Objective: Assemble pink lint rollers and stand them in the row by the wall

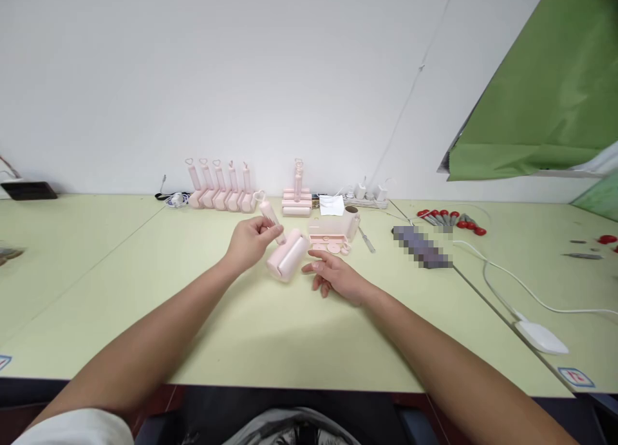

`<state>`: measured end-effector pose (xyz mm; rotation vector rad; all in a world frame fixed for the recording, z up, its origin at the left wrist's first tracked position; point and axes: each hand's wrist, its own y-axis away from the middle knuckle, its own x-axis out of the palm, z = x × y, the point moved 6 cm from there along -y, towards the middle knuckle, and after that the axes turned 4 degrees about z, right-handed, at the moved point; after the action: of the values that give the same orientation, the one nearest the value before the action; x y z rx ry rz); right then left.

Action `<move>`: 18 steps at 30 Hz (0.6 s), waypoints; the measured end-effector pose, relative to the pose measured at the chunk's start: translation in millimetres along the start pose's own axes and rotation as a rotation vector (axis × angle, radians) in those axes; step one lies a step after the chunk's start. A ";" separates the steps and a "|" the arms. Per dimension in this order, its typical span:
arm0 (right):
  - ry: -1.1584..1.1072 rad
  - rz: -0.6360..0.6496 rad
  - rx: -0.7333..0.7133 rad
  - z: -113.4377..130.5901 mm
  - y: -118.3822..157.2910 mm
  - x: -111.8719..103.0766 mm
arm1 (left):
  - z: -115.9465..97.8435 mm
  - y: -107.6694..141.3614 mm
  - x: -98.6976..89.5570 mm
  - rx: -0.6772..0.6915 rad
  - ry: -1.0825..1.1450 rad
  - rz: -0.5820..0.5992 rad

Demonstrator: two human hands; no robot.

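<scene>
A pale pink lint roller (290,257) is tilted over the middle of the table, its handle running up to the left. My left hand (252,240) is closed around that handle, with the hanging loop poking out above the fingers. Just right of the roller head is my right hand (337,276), fingers spread and holding nothing. Behind the right hand lie loose pink parts (331,244): a long casing and round end pieces. Beside them stands a roll with a dark open core (353,223).
Several pink lint rollers (222,197) line the wall at left, with more (297,203) in the centre. A small knife (367,240), a power strip (371,201), red-handled tools (451,219), a white cable and a white charger (541,337) lie to the right.
</scene>
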<state>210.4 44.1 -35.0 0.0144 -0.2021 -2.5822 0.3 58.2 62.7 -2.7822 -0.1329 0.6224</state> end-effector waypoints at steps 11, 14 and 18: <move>-0.306 0.012 -0.156 16.5 18.6 22.6 | 15.3 58.2 29.5 0.077 0.316 0.223; -0.275 -0.065 -0.177 14.1 17.7 17.7 | 23.7 57.7 47.7 0.003 0.396 0.391; -0.237 -0.114 -0.193 10.1 16.1 16.8 | 23.4 57.2 55.4 -0.025 0.483 0.430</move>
<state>204.0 23.2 -22.0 -0.3621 -0.0379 -2.7028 41.8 17.9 3.1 -2.9071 0.5693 0.0168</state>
